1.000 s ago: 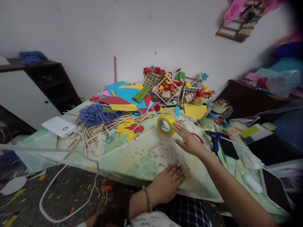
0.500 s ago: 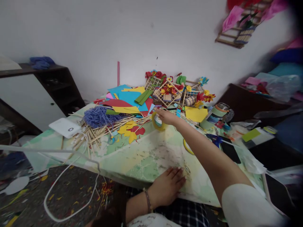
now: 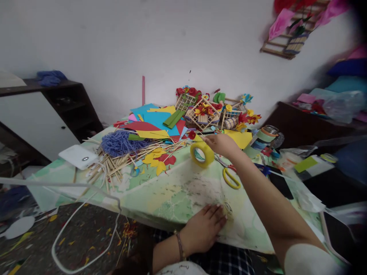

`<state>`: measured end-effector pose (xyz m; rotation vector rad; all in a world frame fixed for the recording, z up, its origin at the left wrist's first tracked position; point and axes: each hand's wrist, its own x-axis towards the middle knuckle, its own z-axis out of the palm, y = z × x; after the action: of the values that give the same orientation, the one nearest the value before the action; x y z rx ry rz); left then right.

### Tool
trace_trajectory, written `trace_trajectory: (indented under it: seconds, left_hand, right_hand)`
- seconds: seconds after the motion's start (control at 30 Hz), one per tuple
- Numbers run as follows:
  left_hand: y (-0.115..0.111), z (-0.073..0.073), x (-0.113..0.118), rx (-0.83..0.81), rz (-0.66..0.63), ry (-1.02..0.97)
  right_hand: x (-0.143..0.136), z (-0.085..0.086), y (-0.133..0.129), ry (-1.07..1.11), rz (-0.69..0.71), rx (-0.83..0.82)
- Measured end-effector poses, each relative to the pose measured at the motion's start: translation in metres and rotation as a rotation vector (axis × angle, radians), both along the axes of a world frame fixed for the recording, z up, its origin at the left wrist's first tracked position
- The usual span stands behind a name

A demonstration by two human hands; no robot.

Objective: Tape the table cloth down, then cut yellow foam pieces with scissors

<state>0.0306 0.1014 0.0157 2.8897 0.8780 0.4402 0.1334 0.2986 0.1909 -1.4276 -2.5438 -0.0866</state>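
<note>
Yellow tape roll (image 3: 207,158), just one, stands on its edge on the table (image 3: 172,191), below and to the left of the right hand (image 3: 220,146). That hand is held narrow, its fingertips just above the roll's upper rim; whether they touch it or grip anything, I cannot tell. Pale print on the roll's teal core is too small to read. The left hand (image 3: 204,230), wearing one bracelet (image 3: 180,245), lies flat with fingers extended at the table's near edge, nearer the body than the roll. One pair of scissors (image 3: 231,179) with a yellow handle lies between the roll and the right forearm. Beyond are one heap of blue yarn (image 3: 122,143), at least three stick lattices (image 3: 202,115), and one white device (image 3: 77,156) bearing an unreadable dark round mark.
</note>
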Motion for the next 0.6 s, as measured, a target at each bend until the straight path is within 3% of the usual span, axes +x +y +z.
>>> trace_trajectory:
  seconds: [0.1, 0.17, 0.33, 0.47, 0.6]
  left_hand:
    - [0.0, -0.002, 0.001, 0.01, 0.0, 0.002]
    - [0.0, -0.003, 0.001, 0.011, 0.005, 0.006]
    - [-0.001, 0.0, 0.002, 0.015, 0.006, 0.023]
    - [-0.002, 0.001, 0.002, 0.023, 0.018, 0.036]
    - [-0.002, 0.001, 0.002, 0.025, 0.023, 0.037]
  right_hand:
    - [0.013, 0.011, -0.024, 0.115, 0.052, 0.048]
    - [0.017, 0.006, -0.032, 0.164, 0.143, 0.025]
    - [0.03, -0.033, -0.028, 0.193, 0.255, 0.056]
    - [0.051, -0.062, -0.029, 0.218, 0.166, 0.02]
    - [0.074, -0.08, -0.053, 0.333, 0.067, -0.009]
